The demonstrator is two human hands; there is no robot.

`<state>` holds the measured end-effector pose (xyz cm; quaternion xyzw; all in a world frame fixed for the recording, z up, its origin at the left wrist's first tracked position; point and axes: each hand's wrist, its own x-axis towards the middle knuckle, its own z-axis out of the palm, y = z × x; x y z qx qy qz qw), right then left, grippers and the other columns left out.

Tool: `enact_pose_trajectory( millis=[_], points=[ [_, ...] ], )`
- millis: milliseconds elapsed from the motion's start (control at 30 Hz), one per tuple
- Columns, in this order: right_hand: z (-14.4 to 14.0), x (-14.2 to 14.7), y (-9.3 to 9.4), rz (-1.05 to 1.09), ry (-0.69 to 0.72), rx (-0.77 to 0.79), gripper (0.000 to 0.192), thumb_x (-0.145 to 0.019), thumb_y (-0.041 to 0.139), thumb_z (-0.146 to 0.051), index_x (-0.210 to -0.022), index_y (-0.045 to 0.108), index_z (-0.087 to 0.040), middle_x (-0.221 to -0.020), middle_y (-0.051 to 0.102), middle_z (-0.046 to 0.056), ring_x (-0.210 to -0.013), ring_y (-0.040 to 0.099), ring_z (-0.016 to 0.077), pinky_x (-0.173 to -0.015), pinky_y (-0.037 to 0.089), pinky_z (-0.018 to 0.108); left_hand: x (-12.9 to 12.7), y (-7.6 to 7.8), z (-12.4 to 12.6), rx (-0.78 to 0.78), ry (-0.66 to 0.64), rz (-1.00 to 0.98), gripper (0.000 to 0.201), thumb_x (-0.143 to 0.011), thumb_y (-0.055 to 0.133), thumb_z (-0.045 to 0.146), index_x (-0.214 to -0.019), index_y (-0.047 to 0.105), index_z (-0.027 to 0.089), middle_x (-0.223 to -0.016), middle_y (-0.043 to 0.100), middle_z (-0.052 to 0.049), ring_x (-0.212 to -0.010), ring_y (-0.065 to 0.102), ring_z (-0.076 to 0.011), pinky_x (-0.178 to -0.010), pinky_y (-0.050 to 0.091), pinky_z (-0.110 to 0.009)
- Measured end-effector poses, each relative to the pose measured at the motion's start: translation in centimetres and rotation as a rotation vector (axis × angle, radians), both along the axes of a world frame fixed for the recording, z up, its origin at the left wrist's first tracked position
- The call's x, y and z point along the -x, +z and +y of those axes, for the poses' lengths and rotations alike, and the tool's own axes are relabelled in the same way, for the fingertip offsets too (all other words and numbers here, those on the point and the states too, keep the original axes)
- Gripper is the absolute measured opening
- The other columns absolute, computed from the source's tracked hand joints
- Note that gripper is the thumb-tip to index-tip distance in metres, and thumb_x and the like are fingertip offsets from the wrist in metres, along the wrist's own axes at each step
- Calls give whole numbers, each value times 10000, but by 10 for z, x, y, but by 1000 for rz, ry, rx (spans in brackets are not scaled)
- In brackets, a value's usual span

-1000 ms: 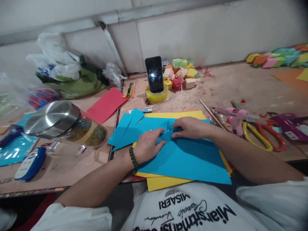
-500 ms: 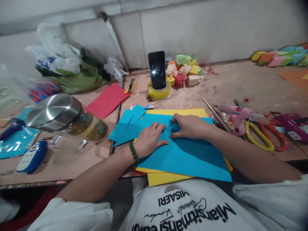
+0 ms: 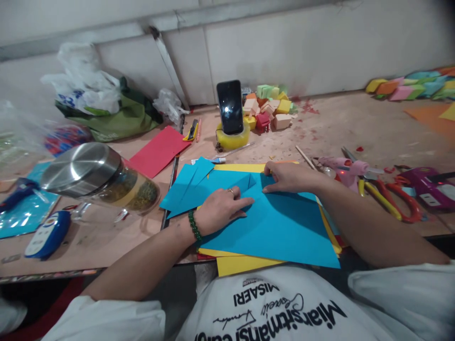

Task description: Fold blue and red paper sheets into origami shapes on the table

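Left hand (image 3: 220, 208) is laid low over a large blue sheet (image 3: 280, 232), its index finger stretched to the right and its other fingers bent; whether anything is pinched by it cannot be told. The right hand (image 3: 293, 177) is set down farther to the right, its thumb and bent fingers held apart, with the tips against the same sheet. Between the hands a small blue fold (image 3: 248, 182) is seen; whether it belongs to the sheet or is a separate piece cannot be made out.

The blue sheet is placed at the near edge of the table (image 3: 341, 118), on top of yellow sheets (image 3: 245, 266) whose borders are left showing on the near and far sides. To its left, cut blue pieces (image 3: 188, 184) are overlapped, with a small tube (image 3: 215, 161) just beyond them. Farther left, a lidded jar (image 3: 138, 189) and a blue and white device (image 3: 48, 234) are placed, and a red sheet (image 3: 159, 150) is laid behind the jar. On the far side, a phone (image 3: 230, 106) is propped upright in a yellow tape roll (image 3: 232, 140), beside piled paper blocks (image 3: 282, 121). To the right, a pink glue gun (image 3: 350, 170), scissors (image 3: 387, 204) with yellow and red handles, and a purple device (image 3: 432, 189) are grouped beyond the right forearm.
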<state>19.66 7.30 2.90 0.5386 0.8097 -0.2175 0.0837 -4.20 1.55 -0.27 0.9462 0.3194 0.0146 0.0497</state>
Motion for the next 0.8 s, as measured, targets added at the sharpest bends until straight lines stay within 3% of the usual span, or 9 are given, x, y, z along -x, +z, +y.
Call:
enact_pose_trajectory(
  millis=[67,200,333,433,533,700,800],
  points=[
    [-4,5,0,40,-4,-14,470,-792,619,-529,-1102,559,-181,-941,693,98,-774,641,230,-573,384,280,2,-4,1,-16,-80,-25,332,-1003,392,392,-1188,633,259,-902,581,-57,-695,536,-166,-600,374,-275],
    [-16,20,-5,-5,-46,-68,583,-734,643,-627,-1109,535,-195,-988,698,104,-846,652,282,-566,350,286,4,-5,0,-51,-113,-31,396,-1021,320,388,-1175,657,248,-862,572,-63,-682,522,-162,-582,365,-272],
    [-13,20,-8,-73,-46,-56,474,-757,654,-546,-1064,542,-203,-992,700,98,-860,651,277,-556,324,282,4,-2,-1,-47,-118,-9,456,-1033,243,367,-1200,649,240,-877,599,-81,-651,522,-166,-567,386,-283],
    [-4,12,-9,-11,-19,3,341,-791,640,-486,-967,567,-203,-940,696,78,-805,636,231,-571,344,274,4,-1,-2,-22,-119,-36,429,-1029,276,357,-1183,658,235,-1077,632,-113,-781,585,-187,-640,454,-299],
    [-1,12,-13,40,-41,-32,406,-768,648,-556,-950,572,-202,-905,691,75,-786,622,227,-579,348,275,4,-2,0,9,-138,-67,373,-1018,340,329,-1166,671,239,-1300,588,-110,-951,600,-221,-787,496,-349],
    [-5,27,-20,13,-102,-183,416,-787,647,-550,-1008,574,-205,-854,692,64,-747,613,228,-551,292,275,4,-2,2,56,-121,-65,349,-1003,386,326,-1178,679,258,-1383,545,-120,-1025,593,-259,-832,505,-401],
    [-5,27,-21,60,15,-220,310,-831,645,-453,-1008,592,-203,-831,690,44,-712,605,198,-566,297,267,4,-1,2,68,-117,-69,351,-1000,390,328,-1170,688,255,-1375,550,-129,-1028,595,-268,-844,509,-417]
  ],
)
